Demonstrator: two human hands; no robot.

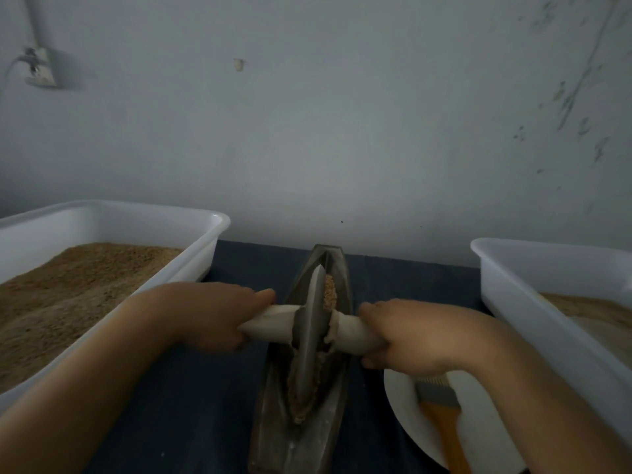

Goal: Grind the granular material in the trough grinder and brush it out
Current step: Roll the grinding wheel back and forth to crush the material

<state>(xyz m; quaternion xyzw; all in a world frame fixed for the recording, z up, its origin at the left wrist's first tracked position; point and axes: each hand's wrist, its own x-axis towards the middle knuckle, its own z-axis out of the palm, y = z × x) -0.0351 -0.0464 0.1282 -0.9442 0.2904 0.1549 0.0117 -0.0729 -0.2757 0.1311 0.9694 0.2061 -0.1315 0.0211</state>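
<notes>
— Dark worktop [191,388]; what grips?
— Both hands' fingers, left hand [212,316] and right hand [407,336], curl round the axle handles [273,325]; wheel [311,330] sits mid-trough grinder [301,436], granular material [329,290] beside it; press evenly, roll far-near.

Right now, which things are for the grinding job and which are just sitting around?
For the job: trough grinder, grinding wheel gripped by left hand and right hand, grain, brush.
Sitting around: left tub, right tub, plate, wall socket.
</notes>
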